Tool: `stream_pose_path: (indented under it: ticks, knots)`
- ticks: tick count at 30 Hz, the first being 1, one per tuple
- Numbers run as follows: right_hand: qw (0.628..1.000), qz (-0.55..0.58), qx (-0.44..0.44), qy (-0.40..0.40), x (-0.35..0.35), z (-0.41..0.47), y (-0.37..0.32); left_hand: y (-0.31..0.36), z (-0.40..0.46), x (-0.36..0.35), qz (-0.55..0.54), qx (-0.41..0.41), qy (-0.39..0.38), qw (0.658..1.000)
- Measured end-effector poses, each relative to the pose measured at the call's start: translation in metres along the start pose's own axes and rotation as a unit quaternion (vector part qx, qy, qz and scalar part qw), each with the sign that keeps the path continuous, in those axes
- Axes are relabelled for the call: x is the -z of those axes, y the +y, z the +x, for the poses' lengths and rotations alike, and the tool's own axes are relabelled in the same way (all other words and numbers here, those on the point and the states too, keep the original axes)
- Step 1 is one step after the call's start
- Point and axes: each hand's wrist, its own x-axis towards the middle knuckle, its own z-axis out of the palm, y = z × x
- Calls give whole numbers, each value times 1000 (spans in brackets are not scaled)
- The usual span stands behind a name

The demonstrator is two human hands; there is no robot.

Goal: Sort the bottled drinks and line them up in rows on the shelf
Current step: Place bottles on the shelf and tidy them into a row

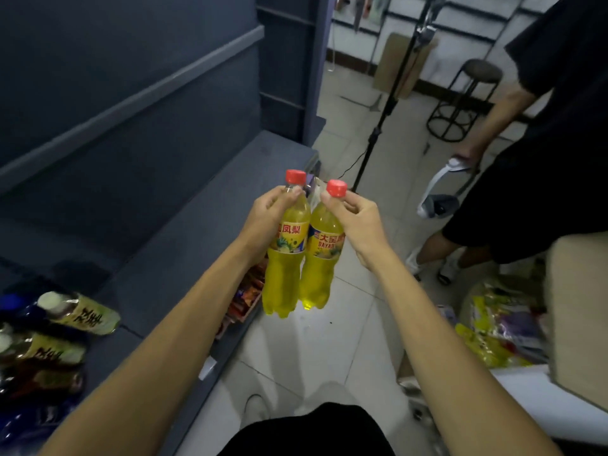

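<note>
Two yellow soda bottles with red caps hang upright side by side over the floor, just off the shelf's front edge. My left hand [268,218] grips the neck of the left yellow bottle [285,274]. My right hand [358,225] grips the neck of the right yellow bottle [320,274]. The two bottles touch each other. The dark grey shelf [184,232] stretches to the left; several tea bottles [82,312] and dark bottles [39,383] lie on their sides at its near left end.
Snack packets [245,294] fill the lower shelf under the bottles. Another person [539,159] in black stands at the right holding a white device. A tripod pole [378,126] and a round stool [464,100] stand behind. A bag of packaged goods [500,327] sits at the right.
</note>
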Motion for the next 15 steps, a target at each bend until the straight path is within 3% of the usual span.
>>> stream_pose_path:
  ticks: [6,15]
  knots:
    - [997,44,-64,27,25,46,27,-21,43,-23,40,34,-44,998]
    - [995,72,-70,-2,66,149,57,-36,142,-58,91,62,52,992]
